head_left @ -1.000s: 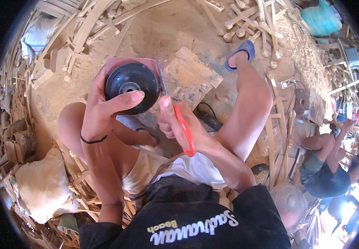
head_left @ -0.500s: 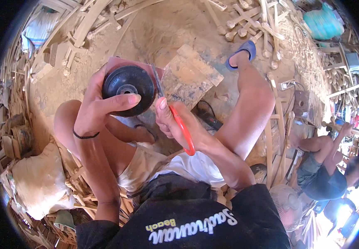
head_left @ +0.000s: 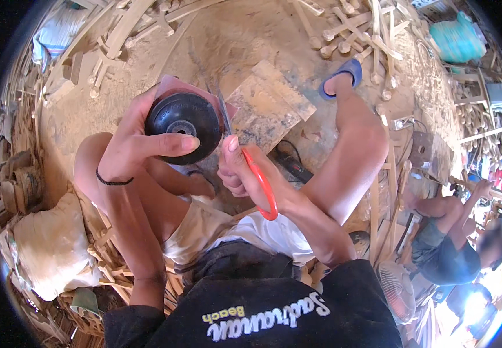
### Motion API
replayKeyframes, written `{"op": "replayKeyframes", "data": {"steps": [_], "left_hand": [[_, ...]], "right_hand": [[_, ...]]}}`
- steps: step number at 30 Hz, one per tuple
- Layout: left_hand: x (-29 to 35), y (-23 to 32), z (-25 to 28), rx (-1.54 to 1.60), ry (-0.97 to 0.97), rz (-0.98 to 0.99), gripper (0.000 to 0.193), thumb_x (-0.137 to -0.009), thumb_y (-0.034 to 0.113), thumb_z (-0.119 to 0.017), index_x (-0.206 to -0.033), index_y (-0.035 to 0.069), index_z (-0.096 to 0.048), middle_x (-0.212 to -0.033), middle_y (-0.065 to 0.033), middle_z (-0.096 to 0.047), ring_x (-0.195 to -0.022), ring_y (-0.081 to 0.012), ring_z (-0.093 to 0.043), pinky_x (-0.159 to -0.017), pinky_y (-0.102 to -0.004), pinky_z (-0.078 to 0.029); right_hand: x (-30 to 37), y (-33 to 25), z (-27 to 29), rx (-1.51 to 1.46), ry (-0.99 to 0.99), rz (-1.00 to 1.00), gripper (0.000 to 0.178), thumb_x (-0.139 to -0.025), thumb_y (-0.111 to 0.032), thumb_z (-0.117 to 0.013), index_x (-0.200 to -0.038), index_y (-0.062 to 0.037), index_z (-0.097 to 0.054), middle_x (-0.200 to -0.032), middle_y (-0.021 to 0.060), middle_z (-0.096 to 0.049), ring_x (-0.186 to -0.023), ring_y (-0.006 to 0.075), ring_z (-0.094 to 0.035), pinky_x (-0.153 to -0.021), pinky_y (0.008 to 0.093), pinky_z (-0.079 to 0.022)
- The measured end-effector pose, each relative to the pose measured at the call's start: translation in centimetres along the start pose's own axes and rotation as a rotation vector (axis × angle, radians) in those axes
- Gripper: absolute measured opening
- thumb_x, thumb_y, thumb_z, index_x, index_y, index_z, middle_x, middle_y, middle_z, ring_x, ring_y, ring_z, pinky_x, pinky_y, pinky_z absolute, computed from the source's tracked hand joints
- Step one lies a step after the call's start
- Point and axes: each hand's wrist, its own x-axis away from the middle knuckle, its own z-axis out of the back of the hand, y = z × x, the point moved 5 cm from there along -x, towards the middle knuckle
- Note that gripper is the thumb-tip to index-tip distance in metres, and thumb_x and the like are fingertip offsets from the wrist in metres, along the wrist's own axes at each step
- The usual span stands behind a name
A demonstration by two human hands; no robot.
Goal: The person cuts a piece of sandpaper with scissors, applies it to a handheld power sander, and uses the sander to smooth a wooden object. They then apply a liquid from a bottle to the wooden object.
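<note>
Head view: black disc [head_left: 173, 111] and pink sheet [head_left: 168, 86] beneath are gripped in the left hand [head_left: 126, 136]; scissors [head_left: 270, 213] are gripped in the right hand [head_left: 273, 178], blades at the sheet's right. If the sheet slips, the disc could be nicked. Sheet's near side is hidden by the disc. Stained board [head_left: 271, 101] is seen beyond, right; black tool [head_left: 293, 167] nearer.

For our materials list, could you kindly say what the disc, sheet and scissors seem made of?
The disc: probably rubber or plastic, black with a soft sheen. The sheet: perhaps sandpaper, flat, matt and reddish. The scissors: apparently metal blades, thin and grey, with a glossy red handle, likely plastic.
</note>
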Motion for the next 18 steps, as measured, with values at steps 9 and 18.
{"op": "replayKeyframes", "data": {"steps": [9,18], "left_hand": [[-0.4,-1.8,1.0,0.126,0.19,-0.031,0.05,-0.08,0.014,-0.082,-0.124,-0.002,-0.063,-0.115,-0.0097,-0.071,-0.107,-0.0169,-0.067,-0.1,-0.0307,-0.049],[-1.3,-3.7,-2.7,0.475,0.686,-0.314,0.049,-0.092,0.014,-0.079,-0.129,-0.004,-0.054,-0.121,-0.0128,-0.068,-0.11,-0.0185,-0.067,-0.096,-0.0356,-0.056]], "right_hand": [[-0.2,-1.6,-0.1,-0.129,0.037,0.017,0.059,-0.102,-0.07,-0.043,-0.078,-0.0161,-0.034,-0.065,-0.009,-0.026,-0.053,0.004,-0.025,-0.047,0.0241,-0.019],[-2.1,-1.5,0.9,0.132,0.238,0.071,0.062,-0.103,-0.072,-0.036,-0.079,-0.0139,-0.038,-0.063,-0.0063,-0.031,-0.052,0.0067,-0.03,-0.047,0.0257,-0.025]]}}
